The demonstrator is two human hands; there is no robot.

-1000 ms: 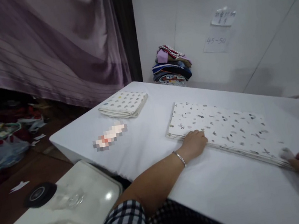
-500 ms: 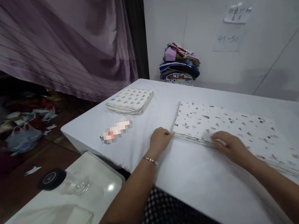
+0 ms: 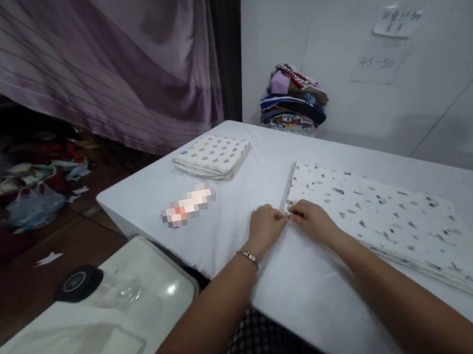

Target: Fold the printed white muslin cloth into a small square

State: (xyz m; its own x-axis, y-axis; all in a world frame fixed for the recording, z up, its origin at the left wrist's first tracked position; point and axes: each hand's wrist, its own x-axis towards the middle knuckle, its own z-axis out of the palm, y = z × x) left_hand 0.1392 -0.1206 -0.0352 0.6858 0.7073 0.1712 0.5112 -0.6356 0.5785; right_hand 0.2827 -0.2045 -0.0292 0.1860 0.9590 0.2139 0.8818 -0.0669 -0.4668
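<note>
A white cloth [image 3: 388,218] with small grey and brown prints lies folded flat in several layers on the white-covered table. My left hand [image 3: 266,224] pinches its near left corner. Right beside it, the fingers of my right hand [image 3: 311,219] are closed on the same corner, the fingertips of both hands almost touching. The exact edge between the fingers is partly hidden. Farther back to the left sits a smaller folded cloth [image 3: 215,155] with grey heart-like prints, apart from both hands.
A pixelated item [image 3: 189,205] lies on the white table [image 3: 244,200]. A second white surface [image 3: 151,264] at lower left bears a black round object [image 3: 78,283] and pale fabric. Folded textiles [image 3: 291,101] are piled by the wall. A plastic bag [image 3: 35,206] rests on the floor.
My right hand has moved left along the cloth's near edge to the corner beside my left hand. The view has shifted slightly.
</note>
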